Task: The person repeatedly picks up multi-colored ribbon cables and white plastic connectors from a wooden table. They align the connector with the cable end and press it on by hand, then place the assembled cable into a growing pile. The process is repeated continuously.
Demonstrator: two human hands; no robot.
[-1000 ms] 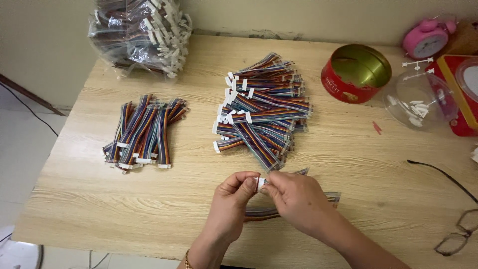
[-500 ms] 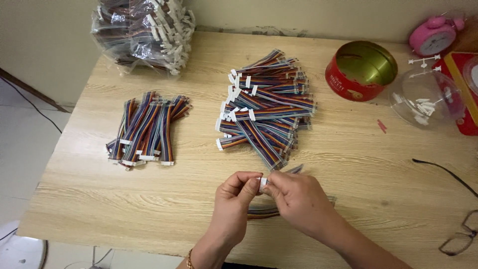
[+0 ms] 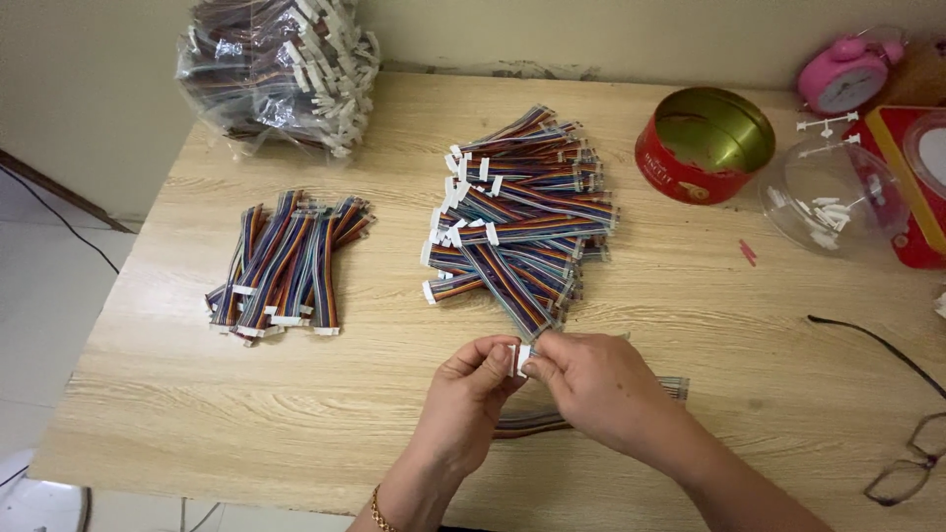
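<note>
The left hand and the right hand meet near the front edge of the wooden table, fingertips pinched together from both sides on a small white connector. That connector sits at the end of a rainbow ribbon cable, which runs under the right hand; a stretch shows below the hands and its far end pokes out to the right of the right wrist, lying flat on the tabletop. A gold bracelet circles the left wrist.

Just beyond the hands lies a big loose heap of ribbon cables, white plugs mostly facing left. Well to the left, a smaller neat bundle of cables lies with its plugs toward the front. At the far left corner stands a clear plastic bag of cables. Toward the far right are an open red round tin with a gold inside, a clear plastic lid holding small white parts, a pink alarm clock and a red box. A pair of glasses rests near the right edge.
</note>
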